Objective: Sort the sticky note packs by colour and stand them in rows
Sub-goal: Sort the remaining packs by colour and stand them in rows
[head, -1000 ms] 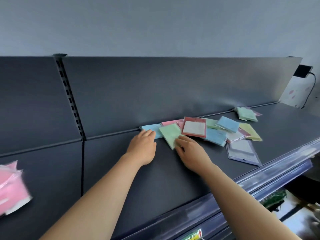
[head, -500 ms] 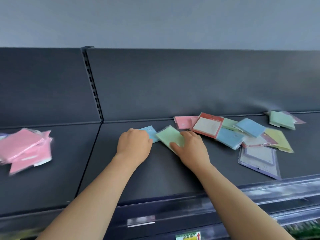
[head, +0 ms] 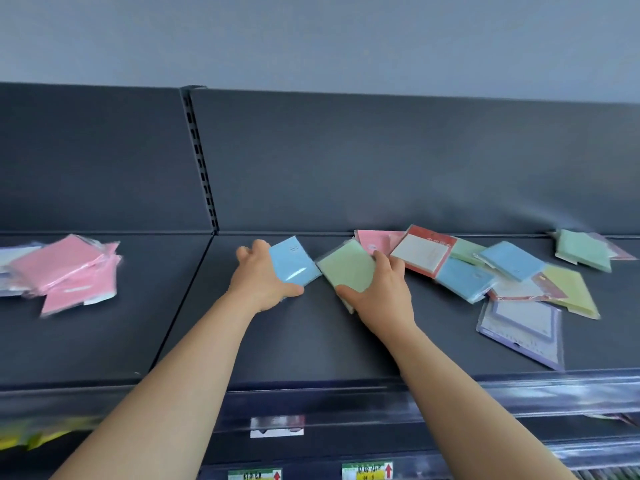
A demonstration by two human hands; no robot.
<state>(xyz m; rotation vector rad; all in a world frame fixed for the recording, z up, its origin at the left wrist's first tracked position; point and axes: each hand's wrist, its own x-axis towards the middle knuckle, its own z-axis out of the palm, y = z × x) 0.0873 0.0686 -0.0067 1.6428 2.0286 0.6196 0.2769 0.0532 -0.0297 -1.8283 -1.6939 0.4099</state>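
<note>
The left hand (head: 259, 280) grips a blue pack (head: 294, 259); the right hand (head: 381, 294) grips a green pack (head: 348, 266), seemingly half-lifted. Stand each on edge, colours apart.

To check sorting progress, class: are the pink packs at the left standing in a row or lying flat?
Lying flat: the pink packs overlap in a heap on the shelf, faces up, none on edge.

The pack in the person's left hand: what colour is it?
Light blue. The pack held by the left hand shows clearly in the head view.
</note>
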